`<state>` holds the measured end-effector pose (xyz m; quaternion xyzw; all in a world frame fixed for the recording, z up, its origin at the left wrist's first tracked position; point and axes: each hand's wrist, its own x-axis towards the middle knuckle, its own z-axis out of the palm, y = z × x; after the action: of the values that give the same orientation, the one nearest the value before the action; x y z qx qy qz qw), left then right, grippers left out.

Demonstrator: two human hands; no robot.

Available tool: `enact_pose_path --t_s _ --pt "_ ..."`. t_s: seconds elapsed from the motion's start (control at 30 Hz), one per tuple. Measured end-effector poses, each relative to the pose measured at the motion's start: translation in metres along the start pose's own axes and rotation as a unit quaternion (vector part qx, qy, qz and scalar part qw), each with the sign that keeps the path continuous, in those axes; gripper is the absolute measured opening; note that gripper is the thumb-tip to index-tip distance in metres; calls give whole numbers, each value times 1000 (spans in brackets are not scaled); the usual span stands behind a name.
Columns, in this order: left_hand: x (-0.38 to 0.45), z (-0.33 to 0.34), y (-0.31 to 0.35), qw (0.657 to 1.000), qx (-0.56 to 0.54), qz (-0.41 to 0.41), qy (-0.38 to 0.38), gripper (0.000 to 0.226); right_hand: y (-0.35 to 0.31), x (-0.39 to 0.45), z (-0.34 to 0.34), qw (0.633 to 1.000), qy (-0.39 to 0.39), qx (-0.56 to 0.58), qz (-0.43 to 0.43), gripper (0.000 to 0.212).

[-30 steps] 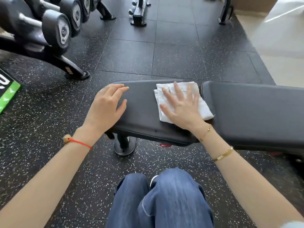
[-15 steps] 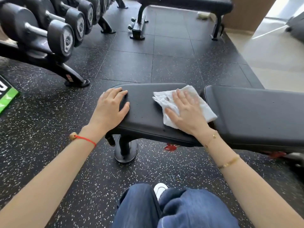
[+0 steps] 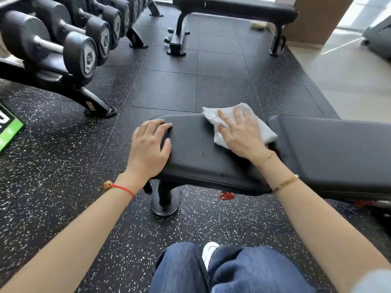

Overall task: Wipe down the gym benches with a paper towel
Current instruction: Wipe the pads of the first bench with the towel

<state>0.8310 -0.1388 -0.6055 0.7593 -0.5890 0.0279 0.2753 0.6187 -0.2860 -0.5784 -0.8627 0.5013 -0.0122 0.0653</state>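
My right hand (image 3: 241, 136) lies flat, fingers straight and spread, pressing the white paper towel (image 3: 262, 129) onto the far right corner of the black bench seat pad (image 3: 196, 149) at mid-frame, while my left hand (image 3: 149, 149) rests loosely curved over the pad's left end.

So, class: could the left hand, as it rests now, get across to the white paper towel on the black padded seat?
Probably yes: the left hand rests on the same black padded seat, bare padding between; the right hand covers the white paper towel.
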Motion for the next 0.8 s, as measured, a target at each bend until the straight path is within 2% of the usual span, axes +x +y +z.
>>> enact_pose_path --t_s 0.1,0.23,0.33,0.43,0.5,0.63,0.8 --pt "1 3 -1 1000 -10 2 15 44 -27 -1 5 998 14 -7 -68 53" --pt "1 7 -6 999 -17 4 30 43 -11 -56 15 986 23 20 -161 54" --pt "-1 8 -7 999 -13 3 30 44 10 -46 10 994 5 -21 -110 53" --pt "0 7 -7 999 -17 -1 28 44 -9 -14 2 1000 10 -14 -17 52" --pt "0 8 -6 999 -18 0 28 43 -34 -17 9 999 25 -13 -39 52" --pt "-1 9 -6 999 -19 7 35 44 -47 -72 28 988 32 2 -150 55" --pt "-2 6 -5 999 -20 5 38 44 14 -76 10 994 32 -54 -94 62"
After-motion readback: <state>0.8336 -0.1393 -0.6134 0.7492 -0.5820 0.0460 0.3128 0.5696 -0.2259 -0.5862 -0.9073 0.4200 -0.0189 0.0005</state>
